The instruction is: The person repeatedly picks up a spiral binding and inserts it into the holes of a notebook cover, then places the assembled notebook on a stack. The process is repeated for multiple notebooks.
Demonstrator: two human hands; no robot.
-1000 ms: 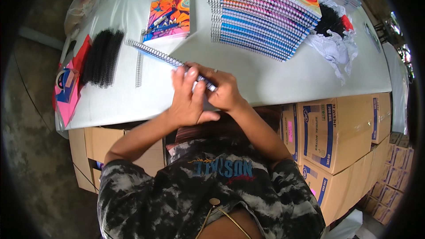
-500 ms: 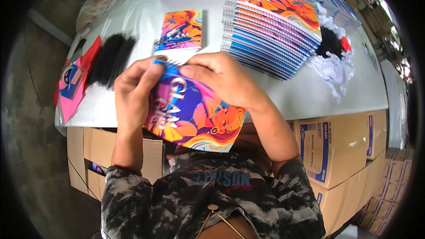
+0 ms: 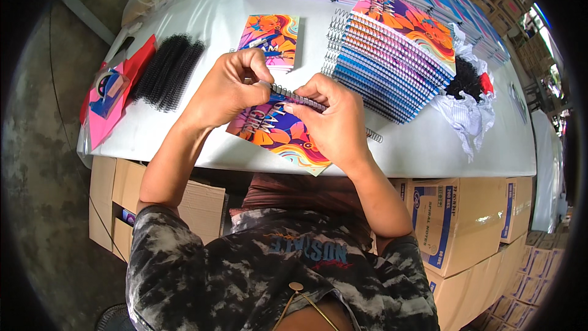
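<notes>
Left hand (image 3: pixel 228 93), right hand (image 3: pixel 335 119) pinching dark spiral coil (image 3: pixel 286 92)
From here, I think it edges an orange-purple paper notebook (image 3: pixel 278 130).

Notebook (image 3: pixel 283 133), left hand (image 3: pixel 229 89) and right hand (image 3: pixel 335 116) pinching its coil (image 3: pixel 312 103), black spirals (image 3: pixel 168 73) left of it, stacked notebooks (image 3: pixel 392 64) right.

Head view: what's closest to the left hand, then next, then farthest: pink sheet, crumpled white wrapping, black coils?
From the left hand:
1. Black coils, just left.
2. Pink sheet, farther left.
3. Crumpled white wrapping, far right.
</notes>
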